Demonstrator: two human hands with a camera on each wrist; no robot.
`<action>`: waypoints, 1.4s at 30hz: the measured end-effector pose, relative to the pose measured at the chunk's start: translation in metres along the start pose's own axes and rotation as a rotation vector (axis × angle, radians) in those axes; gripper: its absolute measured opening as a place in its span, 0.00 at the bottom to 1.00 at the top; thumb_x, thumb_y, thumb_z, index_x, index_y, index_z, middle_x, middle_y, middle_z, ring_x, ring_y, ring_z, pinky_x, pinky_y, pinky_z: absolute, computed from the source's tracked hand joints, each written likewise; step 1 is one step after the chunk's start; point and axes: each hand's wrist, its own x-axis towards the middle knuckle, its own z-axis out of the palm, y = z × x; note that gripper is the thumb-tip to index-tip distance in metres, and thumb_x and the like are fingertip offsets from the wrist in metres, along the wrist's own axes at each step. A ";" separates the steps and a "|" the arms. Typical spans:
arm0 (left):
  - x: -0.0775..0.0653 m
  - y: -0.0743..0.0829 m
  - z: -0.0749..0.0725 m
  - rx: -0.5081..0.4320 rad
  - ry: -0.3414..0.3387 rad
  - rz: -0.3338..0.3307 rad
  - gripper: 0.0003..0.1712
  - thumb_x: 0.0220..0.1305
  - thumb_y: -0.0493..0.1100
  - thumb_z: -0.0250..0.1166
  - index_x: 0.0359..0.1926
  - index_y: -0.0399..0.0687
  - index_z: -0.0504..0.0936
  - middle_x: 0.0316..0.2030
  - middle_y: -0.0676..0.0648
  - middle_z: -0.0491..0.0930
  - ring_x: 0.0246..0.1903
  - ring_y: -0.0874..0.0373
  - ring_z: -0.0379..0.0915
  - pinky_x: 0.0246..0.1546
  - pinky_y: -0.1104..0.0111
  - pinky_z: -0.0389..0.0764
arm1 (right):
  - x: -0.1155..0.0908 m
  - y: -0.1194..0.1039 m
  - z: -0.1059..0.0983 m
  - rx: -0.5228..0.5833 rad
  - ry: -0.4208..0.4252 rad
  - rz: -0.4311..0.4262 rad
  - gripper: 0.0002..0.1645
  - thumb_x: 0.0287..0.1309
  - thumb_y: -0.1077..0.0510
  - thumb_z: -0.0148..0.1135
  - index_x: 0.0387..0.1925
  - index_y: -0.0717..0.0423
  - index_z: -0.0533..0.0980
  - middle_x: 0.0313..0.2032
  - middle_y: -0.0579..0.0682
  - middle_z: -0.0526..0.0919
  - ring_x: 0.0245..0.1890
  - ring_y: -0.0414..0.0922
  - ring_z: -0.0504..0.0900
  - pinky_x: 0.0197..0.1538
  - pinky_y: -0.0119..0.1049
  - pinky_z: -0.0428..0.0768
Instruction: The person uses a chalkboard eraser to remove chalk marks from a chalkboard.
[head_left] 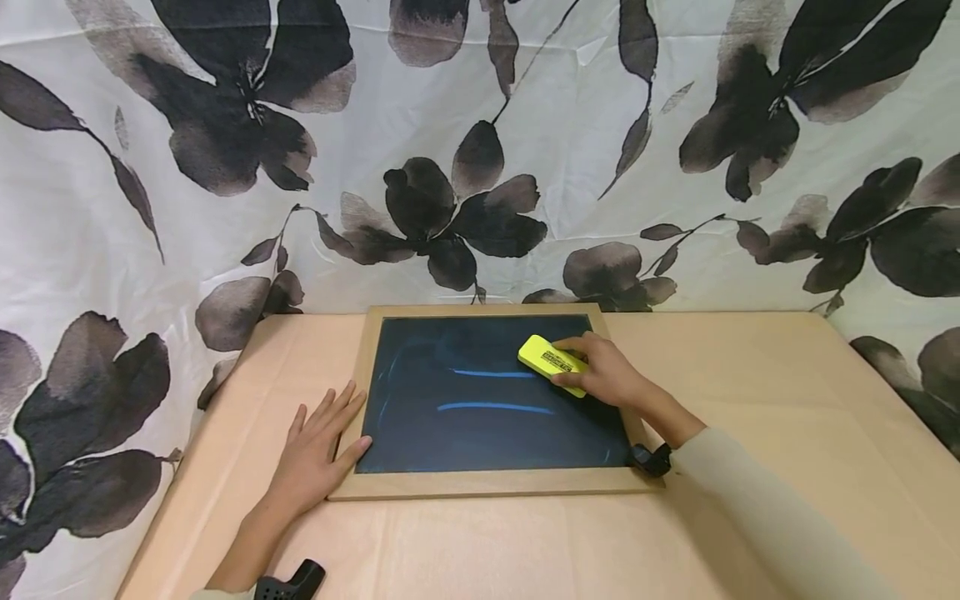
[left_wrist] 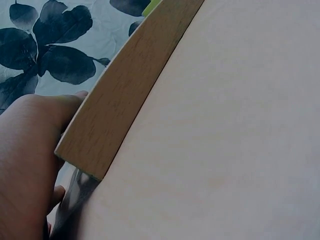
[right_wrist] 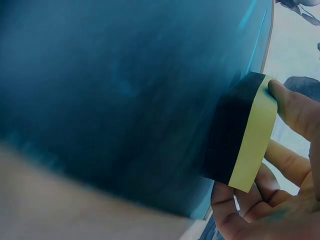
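One yellow eraser (head_left: 543, 358) sits toward the far right corner of the chalkboard (head_left: 487, 442), its dark pad turned to the writing surface; from my remote seat I cannot tell whether the whole pad bears flat; if it is tipped, I expect it to ride on one edge and smear chalk rather than lift it; the upper blue stroke (head_left: 491, 374) runs right up to the eraser, and the lower blue stroke (head_left: 495, 407), closer to the board's near edge, could smudge under a careless pass.

My right hand (head_left: 609, 371) pinches the eraser between thumb and fingers, one along each long side; the forearm slants in over the board's right edge, with the black wrist device (head_left: 651, 460) by the near right corner of the wooden frame (head_left: 495, 483); a low sweep could, I judge, knock it there.

My left hand (head_left: 318, 454) has its fingers straight and spread, gripping nothing, the thumb against the frame's left edge; should that light brace ease, a hard rub could skew the board on the worktop (head_left: 450, 550) or push it past the far edge.
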 end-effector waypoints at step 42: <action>0.002 -0.002 0.001 0.006 0.001 -0.012 0.37 0.64 0.55 0.62 0.70 0.49 0.65 0.70 0.43 0.58 0.68 0.38 0.50 0.63 0.36 0.40 | 0.053 -0.061 0.044 -0.015 -0.091 0.051 0.35 0.51 0.51 0.72 0.59 0.60 0.75 0.36 0.52 0.73 0.34 0.48 0.69 0.36 0.38 0.67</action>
